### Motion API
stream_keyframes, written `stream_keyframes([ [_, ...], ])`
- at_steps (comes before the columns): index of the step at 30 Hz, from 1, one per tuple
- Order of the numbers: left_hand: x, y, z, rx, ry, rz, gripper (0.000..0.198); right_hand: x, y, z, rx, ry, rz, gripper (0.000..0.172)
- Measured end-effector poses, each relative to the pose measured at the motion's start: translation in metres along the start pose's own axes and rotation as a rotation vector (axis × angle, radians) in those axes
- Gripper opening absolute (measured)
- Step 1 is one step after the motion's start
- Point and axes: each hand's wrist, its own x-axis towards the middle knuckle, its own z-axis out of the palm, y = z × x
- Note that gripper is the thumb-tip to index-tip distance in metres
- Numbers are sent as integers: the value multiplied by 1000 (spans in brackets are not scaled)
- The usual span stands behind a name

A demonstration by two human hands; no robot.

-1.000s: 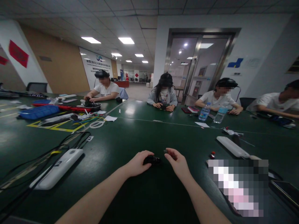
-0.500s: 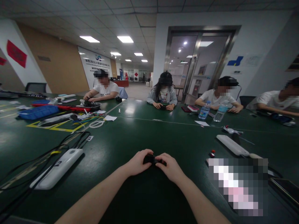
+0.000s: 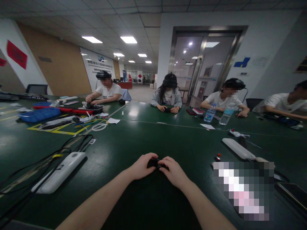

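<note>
Your left hand (image 3: 143,166) wraps the left end of one small black object (image 3: 153,163), and your right hand (image 3: 174,172) pinches narrowly on its right end. It sits toward the near edge of the green surface (image 3: 134,140), about midway across. Four people (image 3: 166,92) sit along the far edge, with two clear bottles (image 3: 209,114) toward the far right corner. You have two long white cases (image 3: 57,175), one to each side; the left one reads "2", as does a white tag (image 3: 92,141) behind it. The bottle labels are illegible. The black object looks elongated, its finer parts hidden by your fingers.
</note>
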Motion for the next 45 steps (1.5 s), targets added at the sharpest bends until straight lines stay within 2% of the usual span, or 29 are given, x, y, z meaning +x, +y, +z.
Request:
stream_keyframes([
  [11,0,-3,0,-8,5,21,41,-2,-2,2,-16,1,1,23],
  [16,0,0,-1,17,-21,109,32,-1,1,4,-41,15,26,25],
  [22,-2,1,-3,69,-42,118,32,-2,6,3,52,24,84,32],
  [27,-2,-1,-8,218,-75,163,34,-2,17,-3,120,159,134,30],
  [30,-2,-10,-17,302,-48,143,36,-3,28,-9,173,239,190,25],
  [34,-5,-38,-40,397,71,-40,36,-4,42,-16,276,301,257,22],
  [37,-11,-68,-61,470,218,-302,36,-4,49,-17,293,321,257,22],
  [40,-21,-94,-80,508,390,-623,39,-3,51,-17,299,326,258,22],
  [43,-30,-108,-92,525,588,-876,42,-4,52,-18,316,336,262,21],
  [45,-33,-111,-95,512,683,-957,42,-4,52,-18,323,347,273,20],
])
